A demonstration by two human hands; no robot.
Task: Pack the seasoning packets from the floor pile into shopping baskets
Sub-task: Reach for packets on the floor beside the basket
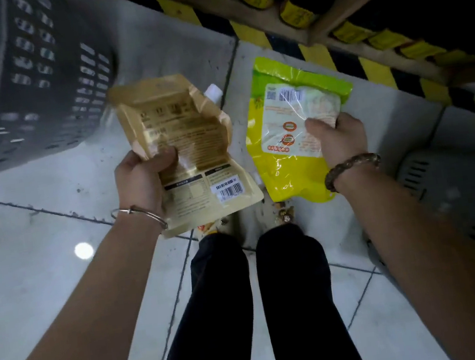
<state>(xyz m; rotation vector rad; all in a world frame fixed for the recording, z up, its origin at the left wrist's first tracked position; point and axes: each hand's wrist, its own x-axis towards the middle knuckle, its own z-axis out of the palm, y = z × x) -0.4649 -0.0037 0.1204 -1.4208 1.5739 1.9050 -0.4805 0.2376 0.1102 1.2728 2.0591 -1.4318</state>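
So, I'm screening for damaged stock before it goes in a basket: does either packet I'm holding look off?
The tan pouch in the left hand looks crumpled: its top and side edges are folded in and creased. No tear or spill shows. The yellow-green packet in the right hand looks smooth and intact.

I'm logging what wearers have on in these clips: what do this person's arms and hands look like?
The left forearm and right forearm have no sleeves, and neither hand is gloved. At the wrist of the left hand sits a thin silver bangle with a small knot-like joint. At the wrist of the right hand sits a bead bracelet of round brownish beads.
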